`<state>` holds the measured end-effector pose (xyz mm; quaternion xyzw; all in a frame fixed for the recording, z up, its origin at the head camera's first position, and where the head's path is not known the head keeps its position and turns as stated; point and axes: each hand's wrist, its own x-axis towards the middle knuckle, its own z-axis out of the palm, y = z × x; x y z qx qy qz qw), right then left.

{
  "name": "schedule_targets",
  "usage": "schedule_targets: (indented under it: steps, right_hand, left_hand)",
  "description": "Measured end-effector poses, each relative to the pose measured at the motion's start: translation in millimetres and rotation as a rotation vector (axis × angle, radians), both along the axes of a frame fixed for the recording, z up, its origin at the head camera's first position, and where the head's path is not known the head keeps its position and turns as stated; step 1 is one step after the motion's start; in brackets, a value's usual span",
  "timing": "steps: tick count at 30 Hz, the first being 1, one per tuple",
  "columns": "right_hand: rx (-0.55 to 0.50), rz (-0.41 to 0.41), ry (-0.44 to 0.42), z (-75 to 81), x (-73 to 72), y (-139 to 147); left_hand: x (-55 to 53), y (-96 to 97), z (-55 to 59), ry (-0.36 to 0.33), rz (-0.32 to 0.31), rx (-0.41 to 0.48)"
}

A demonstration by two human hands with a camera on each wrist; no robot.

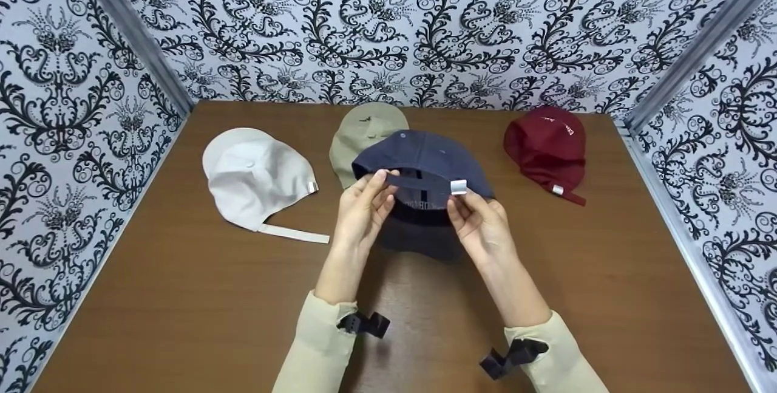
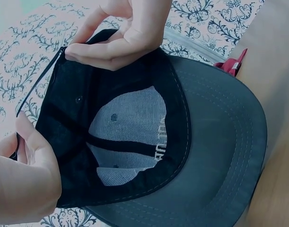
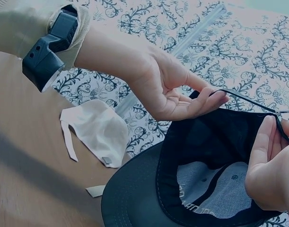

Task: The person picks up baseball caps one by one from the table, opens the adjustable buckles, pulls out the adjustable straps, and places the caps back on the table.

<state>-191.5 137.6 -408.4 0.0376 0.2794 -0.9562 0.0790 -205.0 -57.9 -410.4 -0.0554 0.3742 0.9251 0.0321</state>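
A navy baseball cap is held up between both hands, back opening toward me, its brim pointing down in the head view. Its dark adjustment strap spans the opening, with a silver buckle at the right end. My left hand pinches the strap's left end between thumb and fingers. At the buckle end, my right hand pinches the strap and cap edge. Inside the cap, striped lining and raised lettering show in the left wrist view.
On the brown table lie a white cap at left, an olive cap partly hidden behind the navy one, and a dark red cap at right. Patterned walls enclose the back and sides.
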Motion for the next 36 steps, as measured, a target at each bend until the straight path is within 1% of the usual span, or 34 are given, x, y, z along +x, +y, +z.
schedule_targets:
  steps: [6,10,16,19,25,29,32,36]
  right_hand:
    - [-0.011,-0.005,-0.011,-0.8,-0.1,1]
    - [-0.026,-0.002,-0.005,-1.7,0.0,3]
    - [-0.043,0.016,-0.001,-1.6,0.0,6]
    - [-0.047,0.022,-0.001,-1.8,-0.1,7]
    - [-0.041,0.024,0.006,-2.5,0.2,8]
    - [-0.040,0.025,0.007,-2.8,0.5,9]
    - [-0.037,0.027,0.008,-2.7,0.6,9]
    - [-0.033,0.032,0.011,-2.5,0.0,9]
  left_hand:
    - [-0.4,-4.1,0.4,0.008,-0.030,0.000]
    - [0.2,-6.4,0.2,-0.001,-0.045,-0.010]
    - [1.7,-9.6,-2.8,-0.040,-0.069,-0.064]
    - [2.3,-11.6,-5.4,-0.041,-0.096,-0.098]
    - [4.9,-15.8,-6.8,-0.006,-0.177,-0.169]
    - [7.9,-16.9,-4.6,0.039,-0.207,-0.215]
    - [9.6,-16.7,-2.4,0.058,-0.201,-0.242]
    - [10.4,-17.0,-0.5,0.065,-0.173,-0.262]
